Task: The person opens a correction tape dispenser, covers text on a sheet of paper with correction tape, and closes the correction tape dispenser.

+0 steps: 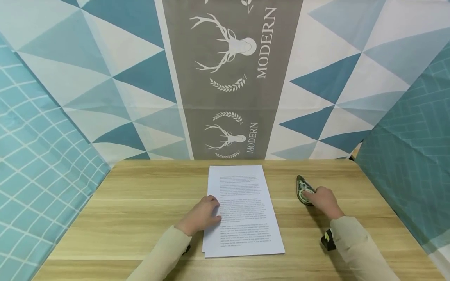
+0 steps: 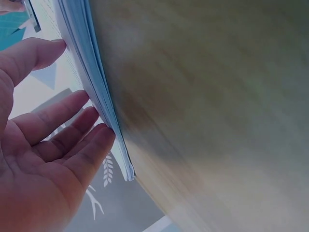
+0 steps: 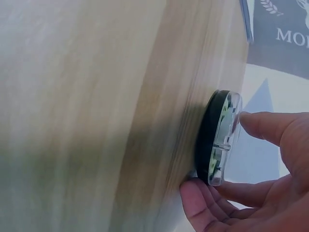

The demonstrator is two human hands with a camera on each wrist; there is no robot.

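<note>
A stack of printed paper lies flat on the wooden table, its lower sheets showing slightly past the left edge. My left hand is at that left edge, fingers loosely bent. In the left wrist view the fingertips touch the side of the stack, with the thumb over the top sheet. To the right of the paper, my right hand grips a teardrop-shaped correction tape. The right wrist view shows its dark base and clear cover, thumb on the cover and fingers curled at its near end.
The wooden table reaches back to a patterned cloth hanging behind it. Teal cloths hang at the left and right. A dark wrist device sits under the right sleeve.
</note>
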